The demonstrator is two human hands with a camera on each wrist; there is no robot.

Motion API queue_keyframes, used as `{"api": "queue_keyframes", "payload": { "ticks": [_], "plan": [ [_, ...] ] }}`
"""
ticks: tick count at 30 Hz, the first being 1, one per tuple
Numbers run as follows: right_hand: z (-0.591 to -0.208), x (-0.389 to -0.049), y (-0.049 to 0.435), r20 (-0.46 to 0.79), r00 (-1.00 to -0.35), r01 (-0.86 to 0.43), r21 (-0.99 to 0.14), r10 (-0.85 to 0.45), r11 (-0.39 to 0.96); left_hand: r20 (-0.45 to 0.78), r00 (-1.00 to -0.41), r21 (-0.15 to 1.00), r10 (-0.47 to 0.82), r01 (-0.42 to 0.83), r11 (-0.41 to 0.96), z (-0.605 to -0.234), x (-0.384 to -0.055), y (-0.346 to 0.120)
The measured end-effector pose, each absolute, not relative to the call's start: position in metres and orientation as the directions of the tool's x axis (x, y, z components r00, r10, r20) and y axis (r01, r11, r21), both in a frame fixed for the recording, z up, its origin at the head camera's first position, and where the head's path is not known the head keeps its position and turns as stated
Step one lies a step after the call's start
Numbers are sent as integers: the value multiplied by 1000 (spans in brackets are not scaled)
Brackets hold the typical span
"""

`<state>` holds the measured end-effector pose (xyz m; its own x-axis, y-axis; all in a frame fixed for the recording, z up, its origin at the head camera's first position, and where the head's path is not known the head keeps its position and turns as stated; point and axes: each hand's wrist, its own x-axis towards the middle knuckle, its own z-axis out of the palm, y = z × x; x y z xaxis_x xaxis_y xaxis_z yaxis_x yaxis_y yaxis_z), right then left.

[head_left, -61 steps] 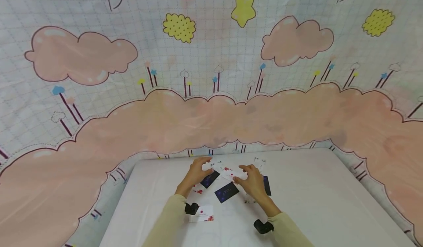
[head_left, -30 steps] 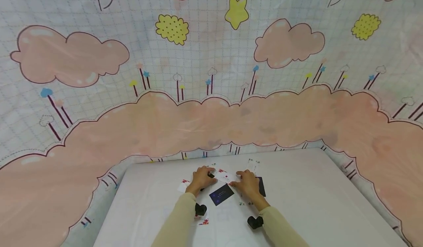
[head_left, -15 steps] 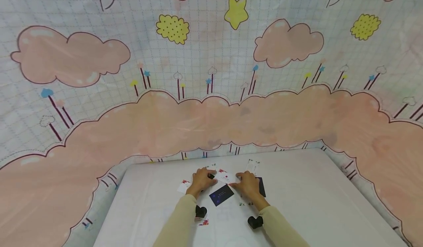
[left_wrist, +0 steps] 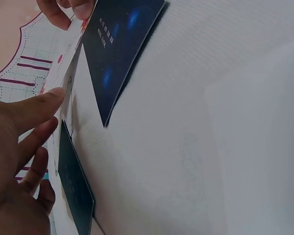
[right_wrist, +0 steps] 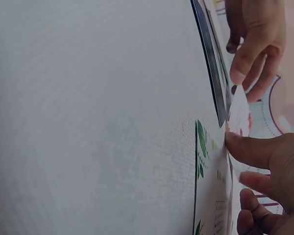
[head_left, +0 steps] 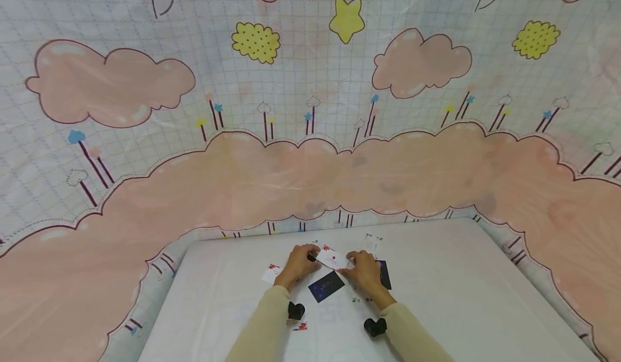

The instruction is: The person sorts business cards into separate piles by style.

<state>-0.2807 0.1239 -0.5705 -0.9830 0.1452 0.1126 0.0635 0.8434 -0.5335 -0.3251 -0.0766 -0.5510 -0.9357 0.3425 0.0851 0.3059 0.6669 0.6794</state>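
Note:
A white business card (head_left: pixel 333 257) with red flowers sits between the two hands, its left end tipped up a little. My left hand (head_left: pixel 298 266) pinches that left end; in the right wrist view, the left thumb (right_wrist: pixel 240 76) is on the card's raised corner. At the card's lower right corner, my right hand (head_left: pixel 365 272) grips with thumb and fingers. A dark blue business card (head_left: pixel 326 286) lies just in front, between the wrists. Another dark card (left_wrist: pixel 76 181) lies below the left fingers, mostly hidden from the head view.
More cards lie around: a white one (head_left: pixel 271 273) at left, a red-flowered one (head_left: pixel 300 326) partly under the left wrist, a leaf-patterned one (head_left: pixel 372 243) behind the right hand, and a dark one (head_left: pixel 384 274) beside it. The white table (head_left: pixel 485 297) meets a cloud-printed backdrop (head_left: pixel 310 179).
My left hand has come down and right from above the dark card to the white card's left end. That end has since risen slightly. My right hand has stayed at its corner.

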Motion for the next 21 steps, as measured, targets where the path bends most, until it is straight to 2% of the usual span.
{"api": "queue_keyframes", "payload": {
  "ticks": [9,16,21],
  "plan": [
    [-573,-287,123,189,-972,25,-507,139,862,132,-911,779,390,339,528,-553,-340,-75],
    [-571,-292,119,212,-963,26,-533,164,845,163,-907,760,388,366,537,-553,-346,-73],
    [-573,-296,117,230,-960,19,-510,158,860,195,-898,726,395,403,558,-553,-350,-72]
  ]
}}
